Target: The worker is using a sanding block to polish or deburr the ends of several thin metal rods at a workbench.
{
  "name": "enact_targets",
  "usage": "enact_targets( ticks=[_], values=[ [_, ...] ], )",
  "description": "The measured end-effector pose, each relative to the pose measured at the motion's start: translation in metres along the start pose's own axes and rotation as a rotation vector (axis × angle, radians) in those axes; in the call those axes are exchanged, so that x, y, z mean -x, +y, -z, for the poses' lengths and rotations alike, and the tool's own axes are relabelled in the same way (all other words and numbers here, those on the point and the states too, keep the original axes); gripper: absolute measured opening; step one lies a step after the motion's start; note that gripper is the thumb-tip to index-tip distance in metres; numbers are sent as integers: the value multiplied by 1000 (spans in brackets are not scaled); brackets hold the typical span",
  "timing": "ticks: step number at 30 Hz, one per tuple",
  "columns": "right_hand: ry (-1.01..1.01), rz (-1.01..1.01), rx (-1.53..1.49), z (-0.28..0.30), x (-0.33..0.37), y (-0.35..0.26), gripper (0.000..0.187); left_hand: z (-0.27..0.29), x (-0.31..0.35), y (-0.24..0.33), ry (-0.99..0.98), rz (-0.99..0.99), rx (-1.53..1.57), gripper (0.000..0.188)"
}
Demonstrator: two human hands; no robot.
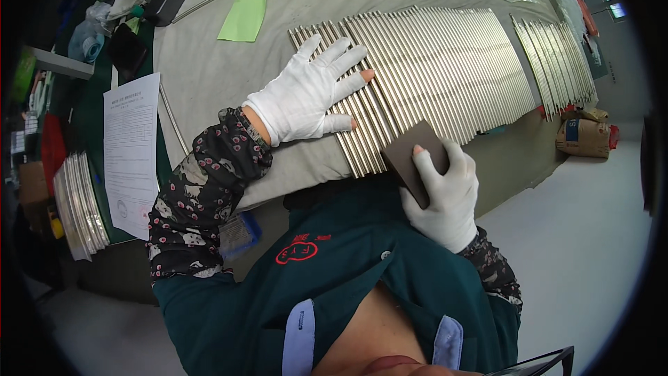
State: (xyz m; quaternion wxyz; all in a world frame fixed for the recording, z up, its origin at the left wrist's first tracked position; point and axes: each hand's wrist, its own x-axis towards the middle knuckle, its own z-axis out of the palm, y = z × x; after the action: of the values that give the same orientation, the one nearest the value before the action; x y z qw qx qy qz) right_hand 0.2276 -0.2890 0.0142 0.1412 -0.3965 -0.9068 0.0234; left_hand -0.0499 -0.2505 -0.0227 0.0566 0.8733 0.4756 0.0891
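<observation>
Gloved left hand (309, 90) lies open, flat on the metal rods (431, 63), rods running away across the counter (209, 76); right hand (445, 195) grips a brown abrasive pad (410, 153) at their near ends.

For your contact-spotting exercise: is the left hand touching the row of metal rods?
Touching. The head view shows the gloved left hand pressed flat, fingers spread, on the row of metal rods.

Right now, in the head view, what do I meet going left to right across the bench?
Stack of metal strips at the bench's left edge → printed paper sheet → left hand pressing flat on the row of metal rods → dark sanding pad held by the right hand → brown sack on the floor.
</observation>
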Motion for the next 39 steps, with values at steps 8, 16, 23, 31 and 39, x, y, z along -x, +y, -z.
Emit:
enact_targets(
  ticks=[8,16,23,31,39],
  values=[
    [100,-36,-11,4,12,-9,64,-1,15,-4,109,-68,-92,74],
    [78,-46,98,-17,-25,-22,58,-2,21,0,-15,-1,-50,74],
    [39,30,99,-9,-6,-13,57,-2,22,1,-28,26,-25,75],
    [17,18,95,-13,-21,-18,57,-3,22,-2,-31,5,-60,78],
    [67,23,23,-7,0,-11,62,-8,30,-4,1,-2,-63,82]
  ],
)
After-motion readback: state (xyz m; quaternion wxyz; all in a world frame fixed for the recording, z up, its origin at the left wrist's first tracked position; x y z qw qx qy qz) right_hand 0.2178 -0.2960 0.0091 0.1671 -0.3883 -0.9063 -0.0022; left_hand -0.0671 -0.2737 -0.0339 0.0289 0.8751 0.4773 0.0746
